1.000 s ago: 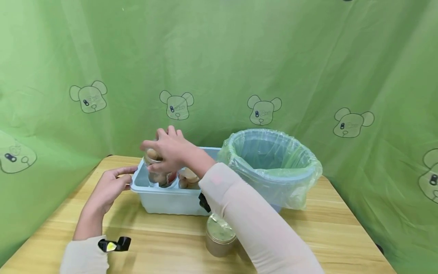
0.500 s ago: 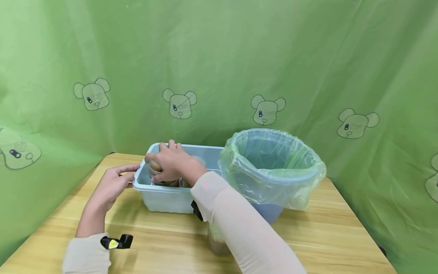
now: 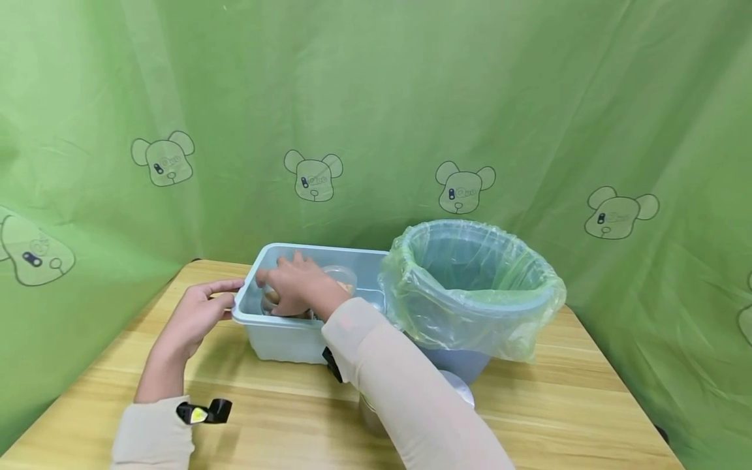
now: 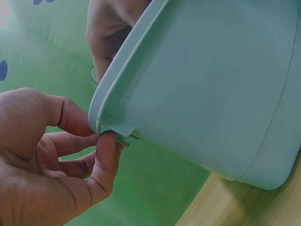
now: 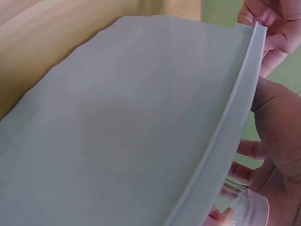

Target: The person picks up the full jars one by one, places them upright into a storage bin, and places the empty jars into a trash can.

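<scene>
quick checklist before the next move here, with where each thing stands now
1. Left hand on the blue tub: ok, it pinches the rim.
2. Right hand free of the clear jar: not ok, fingers are around it.
3. Clear jar's base on the tub floor: cannot tell, hidden.
4. Liner folded over the bin's rim: ok.
5. Front jar in full view: not ok, right sleeve covers part.

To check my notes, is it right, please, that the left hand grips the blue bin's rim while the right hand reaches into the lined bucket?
Not quite: the right hand reaches into the blue bin, not the lined bucket, as the head view shows.
</scene>
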Demonstrator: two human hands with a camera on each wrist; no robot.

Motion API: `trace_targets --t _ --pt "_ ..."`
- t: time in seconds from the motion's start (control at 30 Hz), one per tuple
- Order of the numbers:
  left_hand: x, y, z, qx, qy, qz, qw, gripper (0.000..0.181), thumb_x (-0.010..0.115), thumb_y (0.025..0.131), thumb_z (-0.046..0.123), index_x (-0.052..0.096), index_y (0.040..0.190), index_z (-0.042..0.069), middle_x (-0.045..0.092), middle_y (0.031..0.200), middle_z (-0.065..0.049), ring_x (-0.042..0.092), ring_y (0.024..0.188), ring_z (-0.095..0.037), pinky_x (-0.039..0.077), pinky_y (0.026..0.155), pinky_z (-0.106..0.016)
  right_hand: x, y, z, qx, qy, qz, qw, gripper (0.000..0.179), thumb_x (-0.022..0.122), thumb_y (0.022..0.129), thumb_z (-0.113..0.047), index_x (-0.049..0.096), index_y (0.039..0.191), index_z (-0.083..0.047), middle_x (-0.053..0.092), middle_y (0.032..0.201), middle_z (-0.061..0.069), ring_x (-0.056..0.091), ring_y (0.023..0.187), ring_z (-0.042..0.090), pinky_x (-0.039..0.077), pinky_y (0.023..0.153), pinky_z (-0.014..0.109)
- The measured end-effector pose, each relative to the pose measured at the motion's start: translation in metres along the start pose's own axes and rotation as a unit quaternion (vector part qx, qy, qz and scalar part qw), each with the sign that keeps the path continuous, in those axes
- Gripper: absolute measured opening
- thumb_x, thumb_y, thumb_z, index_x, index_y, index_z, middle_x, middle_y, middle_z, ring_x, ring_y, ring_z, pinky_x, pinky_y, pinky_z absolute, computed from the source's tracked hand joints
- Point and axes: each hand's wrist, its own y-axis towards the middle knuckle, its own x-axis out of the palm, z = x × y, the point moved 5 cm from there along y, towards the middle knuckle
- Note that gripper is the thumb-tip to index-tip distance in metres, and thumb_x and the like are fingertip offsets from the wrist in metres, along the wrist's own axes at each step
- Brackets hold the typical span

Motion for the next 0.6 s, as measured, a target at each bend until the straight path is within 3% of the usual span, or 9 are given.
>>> trace_targets --t 0.2,0.6 --pt "0.0004 0.0008 0.0011 0.002 0.001 0.0 1.0 0.049 0.047 0.098 0.006 0.051 0.145 -0.007 0.05 0.149 -0.024 0.062 0.114 -0.023 0.056 0.085 -0.022 0.0005 0.0007 0.0011 0.004 -0.001 -0.012 0.9999 0.053 0.072 0.093 -0.047 0.055 0.141 -0.033 0.056 0.131 0.006 0.047 0.109 0.026 0.048 0.09 0.039" --pt "0.0014 0.0006 -0.0006 0.0 -0.005 -0.004 1.0 0.048 0.048 0.101 0.008 0.05 0.146 -0.007 0.048 0.151 -0.025 0.061 0.118 -0.029 0.056 0.087 -0.023 0.0034 0.0029 -0.0007 0.007 -0.024 -0.02 0.9995 0.057 0.065 0.096 -0.051 0.047 0.147 -0.033 0.053 0.142 0.006 0.047 0.123 0.028 0.044 0.107 0.047"
